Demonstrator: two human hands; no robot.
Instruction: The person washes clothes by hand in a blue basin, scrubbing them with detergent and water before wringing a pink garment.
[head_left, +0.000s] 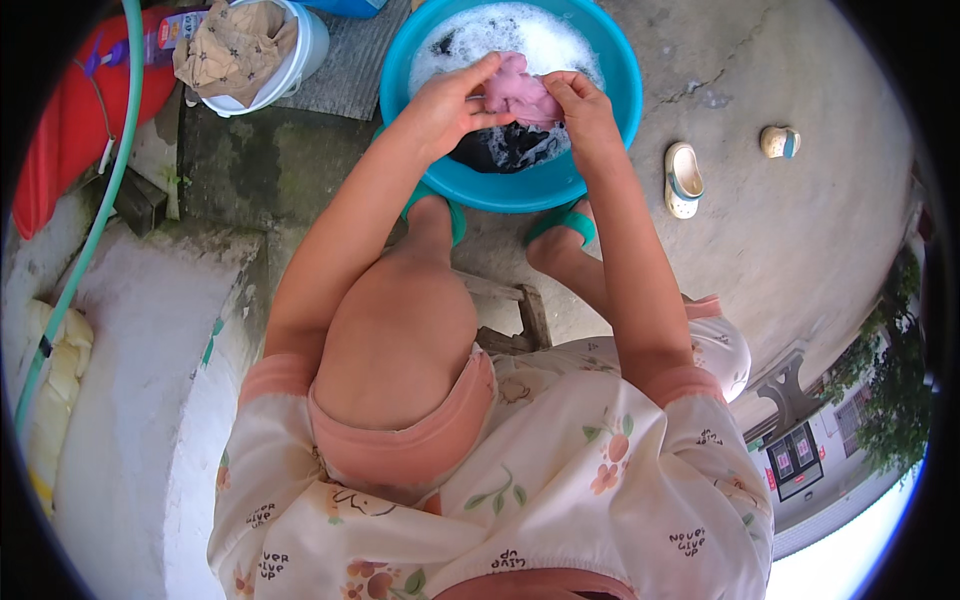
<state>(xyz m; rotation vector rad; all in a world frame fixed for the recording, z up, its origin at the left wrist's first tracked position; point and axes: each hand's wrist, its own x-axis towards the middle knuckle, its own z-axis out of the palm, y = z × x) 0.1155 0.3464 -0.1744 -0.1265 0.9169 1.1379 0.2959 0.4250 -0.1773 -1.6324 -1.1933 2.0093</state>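
A blue plastic basin (510, 196) stands on the ground between the feet, holding white suds (517, 30) and dark wet cloth (491, 152). Above the suds, a pink cloth (523, 94) is stretched between both hands. My left hand (469, 97) has its thumb and fingers spread around the cloth's left side. The cloth's right edge is pinched between the thumb and fingers of my right hand (577, 101).
At the upper left, a white bucket (304, 56) holds a tan patterned cloth (236, 49). Beside it lie a red plastic object (64, 146) and a green hose (112, 180). Two pale clogs (683, 180) (780, 142) are on the concrete at the right. A wooden stool (531, 315) is partly visible below.
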